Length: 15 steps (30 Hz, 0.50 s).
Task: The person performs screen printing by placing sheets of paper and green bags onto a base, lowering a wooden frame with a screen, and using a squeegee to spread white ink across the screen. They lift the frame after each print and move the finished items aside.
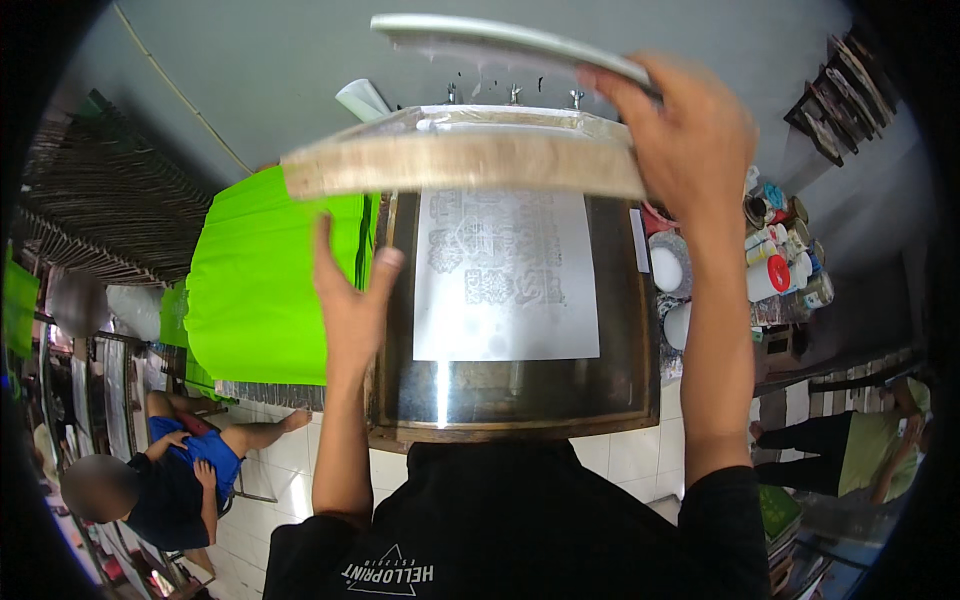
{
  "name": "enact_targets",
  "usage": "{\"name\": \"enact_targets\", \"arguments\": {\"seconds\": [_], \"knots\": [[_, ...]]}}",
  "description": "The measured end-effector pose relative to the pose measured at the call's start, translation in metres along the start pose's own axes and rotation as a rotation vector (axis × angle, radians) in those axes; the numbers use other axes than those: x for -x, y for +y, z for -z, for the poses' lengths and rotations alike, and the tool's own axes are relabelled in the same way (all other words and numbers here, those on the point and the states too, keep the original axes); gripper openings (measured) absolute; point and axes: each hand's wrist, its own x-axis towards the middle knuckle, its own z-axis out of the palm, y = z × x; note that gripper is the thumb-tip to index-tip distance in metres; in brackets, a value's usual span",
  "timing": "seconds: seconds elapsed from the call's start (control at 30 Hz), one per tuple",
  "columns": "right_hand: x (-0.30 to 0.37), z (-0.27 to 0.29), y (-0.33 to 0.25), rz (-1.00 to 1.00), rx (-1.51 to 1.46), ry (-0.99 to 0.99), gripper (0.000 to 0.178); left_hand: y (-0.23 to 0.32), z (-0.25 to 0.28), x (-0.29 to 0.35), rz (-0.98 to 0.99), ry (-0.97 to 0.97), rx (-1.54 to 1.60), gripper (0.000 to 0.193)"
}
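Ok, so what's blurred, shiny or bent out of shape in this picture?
Head view: the wooden bar and right hand are smeared, probably by motion; head view again: a bright streak of glare lies on the dark board, just below the white sheet; also in the head view, the rack at left looks bent near the black rim.

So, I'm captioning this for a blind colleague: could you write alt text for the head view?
A person's right-hand grip holds a long pale bar by one end, near a pale, blurred frame, while the left-hand grip is open beside stacked bright green material. Nearer the person, white paper with a grey design lies on a dark board.
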Motion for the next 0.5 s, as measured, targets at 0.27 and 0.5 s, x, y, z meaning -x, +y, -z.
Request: {"name": "enact_targets", "arguments": {"seconds": [0.27,0.5], "knots": [[-0.099,-0.025,0.022,0.059,0.022,0.038,0.043,-0.055,-0.042,0.131,0.255,-0.285,-0.594,0.122],[-0.131,-0.019,0.018,-0.075,-0.167,-0.133,0.040,-0.069,-0.003,0.270,0.434,0.338,-0.360,0.114]]}}
